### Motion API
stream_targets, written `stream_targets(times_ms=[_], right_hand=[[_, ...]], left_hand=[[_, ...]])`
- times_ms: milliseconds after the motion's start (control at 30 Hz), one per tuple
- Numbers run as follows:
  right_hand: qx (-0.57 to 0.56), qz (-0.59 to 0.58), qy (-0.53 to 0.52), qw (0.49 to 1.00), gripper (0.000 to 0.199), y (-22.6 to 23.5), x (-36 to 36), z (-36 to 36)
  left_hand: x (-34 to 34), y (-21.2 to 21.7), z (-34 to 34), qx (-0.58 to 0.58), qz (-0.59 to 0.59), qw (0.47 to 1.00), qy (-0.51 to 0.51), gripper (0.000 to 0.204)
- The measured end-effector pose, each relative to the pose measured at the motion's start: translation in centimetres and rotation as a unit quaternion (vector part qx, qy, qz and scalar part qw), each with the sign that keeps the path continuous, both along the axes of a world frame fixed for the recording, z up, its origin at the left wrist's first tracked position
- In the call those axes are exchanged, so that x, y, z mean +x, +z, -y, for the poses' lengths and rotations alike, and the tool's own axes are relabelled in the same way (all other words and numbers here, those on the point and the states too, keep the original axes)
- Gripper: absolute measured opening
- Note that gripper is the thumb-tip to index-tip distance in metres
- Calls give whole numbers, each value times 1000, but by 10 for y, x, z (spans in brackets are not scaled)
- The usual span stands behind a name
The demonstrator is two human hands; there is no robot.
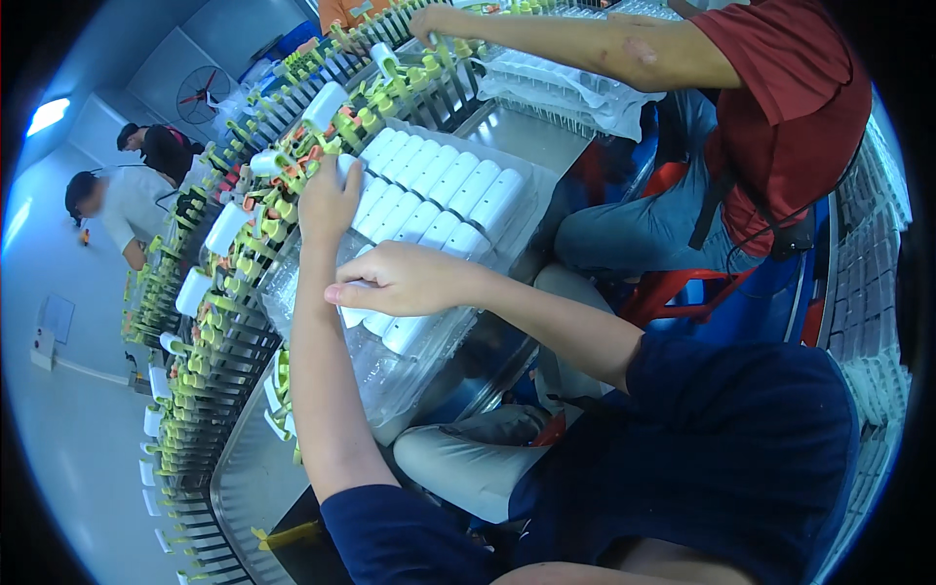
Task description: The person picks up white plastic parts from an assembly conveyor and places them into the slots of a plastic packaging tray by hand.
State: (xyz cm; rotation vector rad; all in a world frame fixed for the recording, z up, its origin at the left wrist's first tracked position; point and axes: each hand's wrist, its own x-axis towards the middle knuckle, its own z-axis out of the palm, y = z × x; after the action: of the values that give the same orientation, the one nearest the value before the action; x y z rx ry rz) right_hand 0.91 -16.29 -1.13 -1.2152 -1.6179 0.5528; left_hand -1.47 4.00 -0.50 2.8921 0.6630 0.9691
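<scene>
My left hand (328, 203) reaches up to the edge of a rack of yellow-green holders (283, 210). Its fingers close round a small white plastic casing (345, 166), partly hidden by the hand. Over the near left part of a clear plastic tray (390, 375), my right hand (409, 278) is closed, thumb and fingers gripping another white casing (362, 284). Rows of smooth, rounded white casings (453, 180) lie side by side in the tray. More white casings (227, 229) sit on the holders along the rack.
At the upper right a co-worker in a red shirt (780, 107) reaches an arm across to the rack. Stacked clear trays (565, 83) stand beside that person. A metal ledge (249, 478) runs below the rack at left. Two other people (127, 210) work beyond it.
</scene>
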Motion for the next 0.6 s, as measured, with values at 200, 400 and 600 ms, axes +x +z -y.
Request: stream_targets(times_ms=[200,400,600], right_hand=[[7,2,26,1000,48,3,-6,-3],[31,2,-20,999,48,-11,14,7],[297,152,3,943,39,-10,-10,15]], left_hand=[[-61,34,24,-84,67,994,29,42],[-157,4,145,-238,292,923,78,38],[-210,-119,302,-593,227,752,-176,46]])
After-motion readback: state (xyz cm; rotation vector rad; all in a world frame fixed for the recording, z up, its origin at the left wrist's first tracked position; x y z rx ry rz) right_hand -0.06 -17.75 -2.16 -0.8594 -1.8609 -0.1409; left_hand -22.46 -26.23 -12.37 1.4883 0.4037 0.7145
